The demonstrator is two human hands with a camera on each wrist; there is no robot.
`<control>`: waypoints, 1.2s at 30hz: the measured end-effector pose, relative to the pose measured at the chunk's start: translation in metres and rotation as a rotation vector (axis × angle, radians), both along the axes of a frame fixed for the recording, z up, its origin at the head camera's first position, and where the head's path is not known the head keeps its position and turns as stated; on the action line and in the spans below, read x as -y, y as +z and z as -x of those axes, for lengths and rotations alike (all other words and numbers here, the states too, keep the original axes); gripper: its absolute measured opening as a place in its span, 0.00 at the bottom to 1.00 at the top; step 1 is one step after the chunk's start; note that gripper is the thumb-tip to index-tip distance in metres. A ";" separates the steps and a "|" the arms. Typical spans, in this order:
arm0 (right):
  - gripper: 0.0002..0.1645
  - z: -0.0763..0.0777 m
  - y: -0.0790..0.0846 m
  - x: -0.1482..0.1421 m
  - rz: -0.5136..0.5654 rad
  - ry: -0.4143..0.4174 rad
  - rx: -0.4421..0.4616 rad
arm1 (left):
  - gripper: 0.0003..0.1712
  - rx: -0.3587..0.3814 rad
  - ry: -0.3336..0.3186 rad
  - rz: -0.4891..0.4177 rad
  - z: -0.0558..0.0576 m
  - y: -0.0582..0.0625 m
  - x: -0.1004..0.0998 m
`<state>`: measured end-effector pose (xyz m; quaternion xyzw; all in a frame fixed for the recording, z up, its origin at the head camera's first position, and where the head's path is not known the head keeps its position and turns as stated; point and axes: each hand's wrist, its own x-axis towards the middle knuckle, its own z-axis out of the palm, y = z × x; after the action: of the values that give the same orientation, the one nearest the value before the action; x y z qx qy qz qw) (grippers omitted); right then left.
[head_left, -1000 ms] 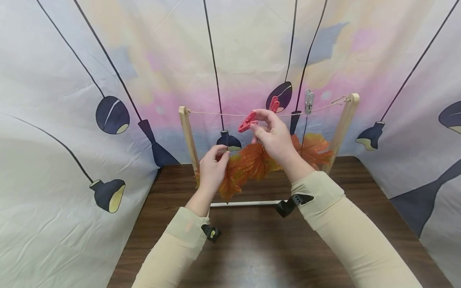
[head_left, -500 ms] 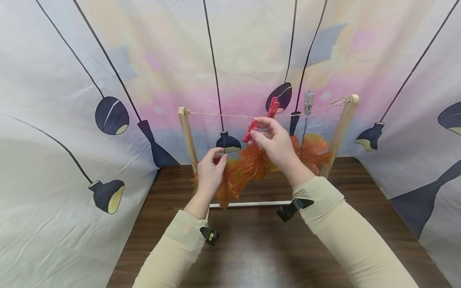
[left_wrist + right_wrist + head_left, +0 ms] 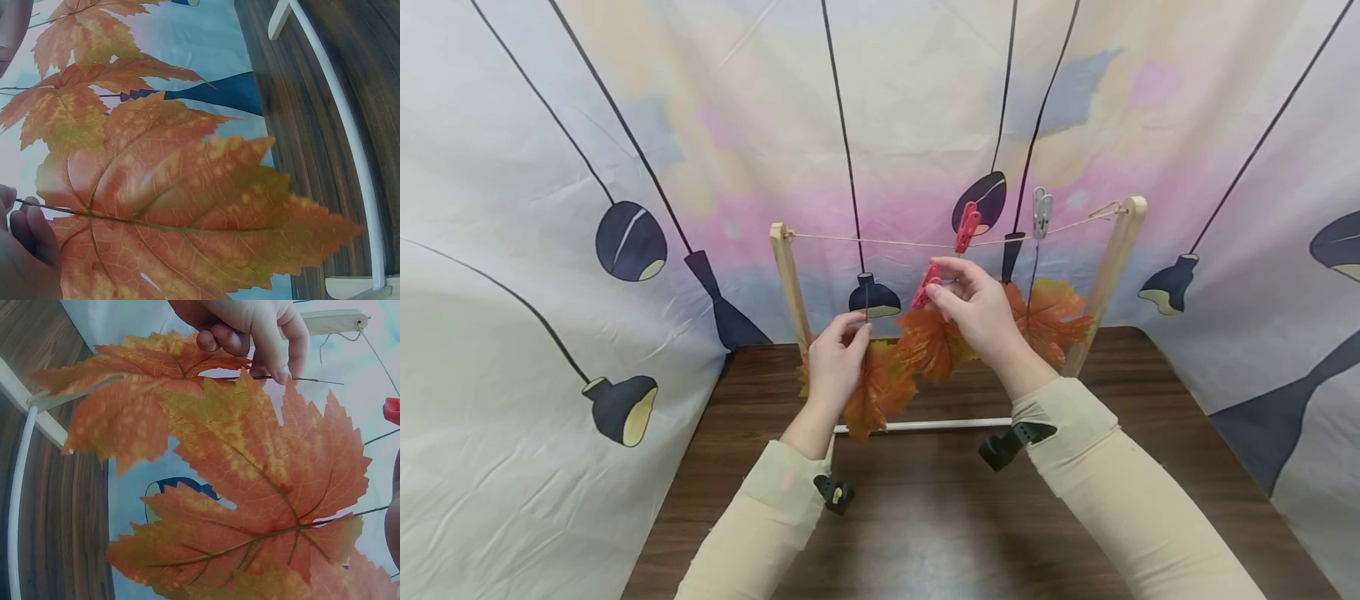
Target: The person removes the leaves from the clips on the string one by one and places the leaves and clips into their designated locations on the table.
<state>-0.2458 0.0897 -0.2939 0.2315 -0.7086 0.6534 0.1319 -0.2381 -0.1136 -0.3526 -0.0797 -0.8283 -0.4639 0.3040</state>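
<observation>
The upright stem is pinched by the left hand, left of the red clip pinched by the right hand.

Cream sleeves end in broad cuffs, with black straps and black cameras at both wrists.

Both arms reach forward, slanting inward! The left hand pinches, fingers curled towards the thumb; the right hand, a little higher, holds its own pinch, just across from the left.
</observation>
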 end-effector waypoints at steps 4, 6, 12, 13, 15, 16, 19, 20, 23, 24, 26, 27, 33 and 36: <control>0.22 -0.001 -0.004 -0.002 -0.008 -0.002 0.016 | 0.09 0.014 -0.003 0.001 0.000 -0.002 0.001; 0.22 -0.001 -0.005 -0.003 -0.009 0.000 0.021 | 0.08 0.016 -0.001 0.009 0.000 -0.003 0.002; 0.22 0.000 -0.011 -0.007 -0.013 -0.005 0.027 | 0.08 0.020 -0.010 0.023 0.001 -0.009 0.005; 0.22 0.000 -0.012 -0.007 -0.015 -0.007 0.029 | 0.08 0.022 -0.014 0.025 0.001 -0.010 0.006; 0.22 0.000 -0.014 -0.009 -0.026 -0.015 0.035 | 0.08 0.026 -0.022 0.032 0.001 -0.012 0.006; 0.22 0.000 -0.016 -0.010 -0.032 -0.018 0.040 | 0.08 0.029 -0.026 0.037 0.001 -0.013 0.006; 0.22 -0.001 -0.018 -0.012 -0.028 -0.018 0.057 | 0.08 0.038 -0.045 0.046 0.000 -0.016 0.006; 0.22 0.000 -0.019 -0.013 -0.027 -0.020 0.062 | 0.07 0.043 -0.052 0.047 0.000 -0.017 0.006; 0.22 -0.001 -0.022 -0.016 -0.015 -0.020 0.072 | 0.07 0.051 -0.062 0.057 -0.002 -0.021 0.005; 0.22 -0.001 -0.023 -0.017 -0.011 -0.021 0.074 | 0.07 0.053 -0.064 0.062 -0.003 -0.023 0.004; 0.22 -0.001 -0.025 -0.018 -0.007 -0.025 0.075 | 0.07 0.054 -0.067 0.078 -0.004 -0.026 0.003; 0.22 -0.001 -0.026 -0.019 -0.004 -0.027 0.078 | 0.07 0.053 -0.068 0.086 -0.004 -0.028 0.003; 0.22 0.000 -0.032 -0.023 0.018 -0.035 0.087 | 0.07 0.046 -0.077 0.108 -0.005 -0.039 0.001; 0.22 0.000 -0.035 -0.025 0.024 -0.038 0.086 | 0.07 0.045 -0.079 0.110 -0.005 -0.045 0.001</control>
<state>-0.2460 0.1149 -0.3286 0.1881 -0.7101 0.6684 0.1164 -0.2331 -0.1150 -0.3972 -0.1186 -0.8554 -0.4310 0.2618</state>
